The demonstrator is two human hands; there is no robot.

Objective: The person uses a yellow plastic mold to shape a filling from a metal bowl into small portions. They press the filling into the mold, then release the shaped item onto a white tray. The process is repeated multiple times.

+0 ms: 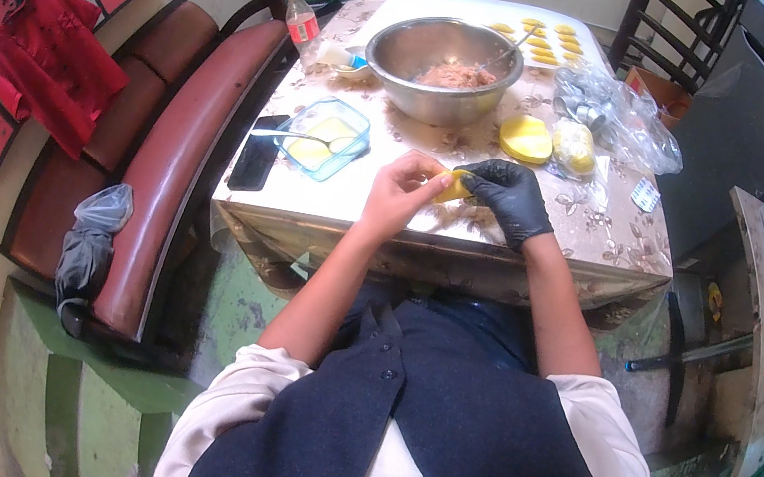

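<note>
My bare left hand (406, 187) and my right hand (508, 196), in a black glove, meet over the near part of the table (603, 245). Between their fingertips they pinch a small folded yellow dough wrapper (452, 188). Behind them stands a steel bowl (403, 55) of pinkish minced filling with a spoon in it. A stack of round yellow wrappers (525, 138) lies to the right of the bowl. At the far edge a white tray (421, 5) carries several finished yellow dumplings (546, 42).
A clear container of yellow liquid with a spoon (323, 136) and a black phone (257, 152) lie at the left. A plastic bottle (303, 23) stands far left, crumpled plastic bags (625, 113) at the right. A red-brown bench (184, 155) runs along the left.
</note>
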